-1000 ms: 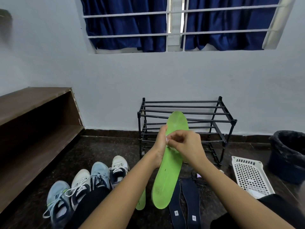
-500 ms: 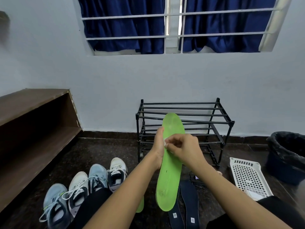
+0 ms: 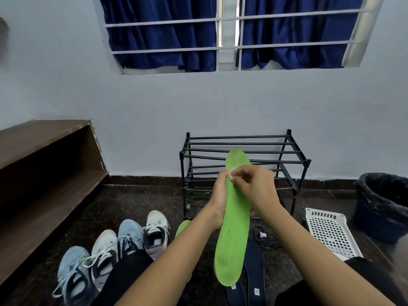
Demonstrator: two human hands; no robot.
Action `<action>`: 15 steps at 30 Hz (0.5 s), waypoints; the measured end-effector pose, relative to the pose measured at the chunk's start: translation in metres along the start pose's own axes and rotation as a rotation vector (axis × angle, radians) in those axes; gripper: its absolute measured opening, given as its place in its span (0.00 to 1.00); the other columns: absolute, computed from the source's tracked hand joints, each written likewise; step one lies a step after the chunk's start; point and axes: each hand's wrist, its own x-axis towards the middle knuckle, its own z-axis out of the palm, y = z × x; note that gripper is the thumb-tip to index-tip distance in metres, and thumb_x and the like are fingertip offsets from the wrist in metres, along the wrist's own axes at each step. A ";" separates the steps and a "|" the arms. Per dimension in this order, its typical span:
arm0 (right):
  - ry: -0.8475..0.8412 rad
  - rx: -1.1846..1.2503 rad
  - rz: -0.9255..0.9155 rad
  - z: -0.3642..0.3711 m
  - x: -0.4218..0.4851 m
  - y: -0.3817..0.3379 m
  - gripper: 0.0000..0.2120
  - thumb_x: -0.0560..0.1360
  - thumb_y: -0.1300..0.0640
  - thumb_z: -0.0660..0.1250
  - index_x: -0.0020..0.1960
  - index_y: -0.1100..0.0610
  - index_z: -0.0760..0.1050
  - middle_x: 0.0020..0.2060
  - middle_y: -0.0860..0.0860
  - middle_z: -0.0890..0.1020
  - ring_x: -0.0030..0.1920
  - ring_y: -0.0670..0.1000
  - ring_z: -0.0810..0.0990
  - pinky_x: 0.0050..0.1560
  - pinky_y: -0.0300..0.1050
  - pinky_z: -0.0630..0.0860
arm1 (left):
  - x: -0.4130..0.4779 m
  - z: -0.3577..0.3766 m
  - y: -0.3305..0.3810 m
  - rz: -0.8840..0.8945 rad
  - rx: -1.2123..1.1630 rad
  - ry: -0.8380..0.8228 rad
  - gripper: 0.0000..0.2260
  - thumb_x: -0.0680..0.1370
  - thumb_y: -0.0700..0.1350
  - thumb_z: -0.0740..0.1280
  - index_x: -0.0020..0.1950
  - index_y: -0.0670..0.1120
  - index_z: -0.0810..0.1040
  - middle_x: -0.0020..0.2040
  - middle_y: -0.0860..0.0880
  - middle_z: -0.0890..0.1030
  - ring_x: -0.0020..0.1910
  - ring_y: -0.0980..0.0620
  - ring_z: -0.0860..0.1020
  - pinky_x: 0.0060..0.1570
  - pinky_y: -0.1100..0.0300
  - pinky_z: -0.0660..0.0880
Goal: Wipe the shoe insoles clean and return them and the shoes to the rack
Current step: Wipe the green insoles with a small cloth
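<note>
While facing the pale wall, has four shoes lined up on the dark floor, well left of the fingers and lower, toes pointing away. Has a second green insole lying just left of the left wrist, mostly hidden by the forearm. Grips the long green insole in the left hand, fingers wrapped behind it, toe end up. Pinches a small white wipe in the right hand, pressing it on the insole's upper part right beside the left fingertips. Shows the black rack standing behind both hands. Has two dark insoles lying flat below the fingers, and a white basket and dark bin well to their right.
</note>
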 end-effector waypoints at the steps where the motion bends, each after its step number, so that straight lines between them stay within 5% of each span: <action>1: -0.012 -0.014 -0.014 0.000 -0.001 -0.002 0.04 0.70 0.63 0.73 0.42 0.56 0.83 0.33 0.44 0.80 0.34 0.37 0.76 0.38 0.23 0.69 | 0.001 -0.002 0.001 0.011 -0.016 0.011 0.26 0.80 0.61 0.50 0.44 0.44 0.80 0.34 0.44 0.81 0.32 0.47 0.79 0.34 0.59 0.74; 8: -0.285 0.020 -0.005 0.000 -0.012 -0.013 0.05 0.69 0.62 0.74 0.40 0.52 0.84 0.32 0.44 0.82 0.33 0.39 0.77 0.36 0.27 0.71 | 0.006 -0.017 0.016 0.098 -0.076 0.073 0.23 0.80 0.58 0.54 0.42 0.43 0.80 0.35 0.46 0.81 0.33 0.49 0.79 0.35 0.59 0.73; 15: -0.125 -0.048 -0.006 -0.002 0.002 -0.004 0.03 0.70 0.62 0.73 0.43 0.56 0.83 0.37 0.47 0.83 0.36 0.39 0.78 0.40 0.25 0.71 | 0.003 -0.008 0.008 0.052 -0.036 0.043 0.24 0.81 0.58 0.51 0.43 0.44 0.80 0.33 0.45 0.81 0.29 0.49 0.79 0.31 0.61 0.75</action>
